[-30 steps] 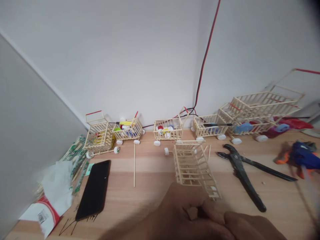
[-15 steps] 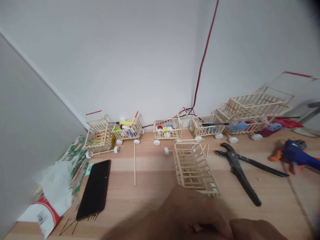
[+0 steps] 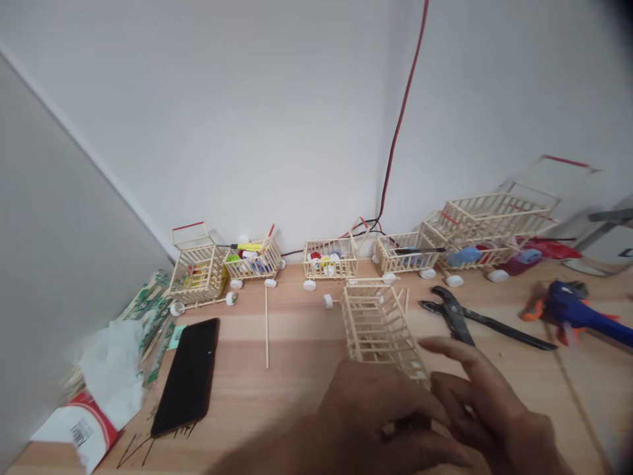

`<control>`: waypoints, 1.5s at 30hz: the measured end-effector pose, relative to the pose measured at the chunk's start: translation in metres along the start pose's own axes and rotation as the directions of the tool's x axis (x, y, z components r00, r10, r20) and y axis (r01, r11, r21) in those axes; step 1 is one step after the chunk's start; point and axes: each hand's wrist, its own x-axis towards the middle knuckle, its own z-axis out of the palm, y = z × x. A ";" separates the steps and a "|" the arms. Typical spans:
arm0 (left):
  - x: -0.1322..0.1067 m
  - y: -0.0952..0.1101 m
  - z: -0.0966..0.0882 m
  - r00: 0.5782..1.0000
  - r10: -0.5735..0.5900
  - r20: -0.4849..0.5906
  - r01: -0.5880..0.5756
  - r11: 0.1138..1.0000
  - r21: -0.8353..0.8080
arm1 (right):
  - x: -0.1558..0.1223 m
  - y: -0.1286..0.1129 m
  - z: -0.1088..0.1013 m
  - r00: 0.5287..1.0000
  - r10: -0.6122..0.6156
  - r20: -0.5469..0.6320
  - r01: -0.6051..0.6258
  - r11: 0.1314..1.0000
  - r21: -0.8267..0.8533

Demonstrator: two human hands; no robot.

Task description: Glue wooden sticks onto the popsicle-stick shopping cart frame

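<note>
My left hand [image 3: 376, 415] sits at the bottom of the view, its fingers curled around a small pale wooden piece [image 3: 390, 429]. Just behind it lies a cage-like frame of wooden sticks [image 3: 380, 333], tilted on the wooden tabletop [image 3: 291, 389]. The left fingertips are close to its near end. My right hand [image 3: 489, 409] hovers to the right with its fingers spread, holding nothing. Its fingertips reach towards black-handled pliers [image 3: 455, 316], partly hidden behind those fingers.
Several small wooden carts [image 3: 331, 258] with white wheels stand along the wall. A black phone [image 3: 188, 376] lies at left, near tissue and a packet [image 3: 111, 376]. A loose stick [image 3: 267, 330] lies on the table. A blue-and-orange tool [image 3: 568, 310] is at right.
My right hand has moved up into view with its fingers spread, now covering part of the pliers. My left hand has risen slightly with the small piece. The view has drifted slightly.
</note>
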 end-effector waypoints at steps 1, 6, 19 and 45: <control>0.000 -0.002 0.004 0.998 0.065 -0.025 -0.063 0.997 0.049 | 0.002 -0.003 0.004 0.999 0.042 0.003 -0.042 0.999 0.031; 0.000 -0.003 0.016 0.984 0.136 -0.117 -0.113 0.975 0.190 | 0.000 -0.013 0.020 1.000 0.026 -0.006 -0.026 0.997 0.071; 0.006 0.019 -0.012 0.990 -0.040 -0.138 0.079 0.954 0.290 | -0.003 -0.032 0.034 0.913 -0.209 -0.350 0.121 0.959 -0.257; 0.013 0.002 -0.037 0.727 -0.676 -0.124 0.498 0.642 -0.583 | 0.010 -0.022 0.012 0.958 -0.204 -0.201 0.098 0.894 -0.438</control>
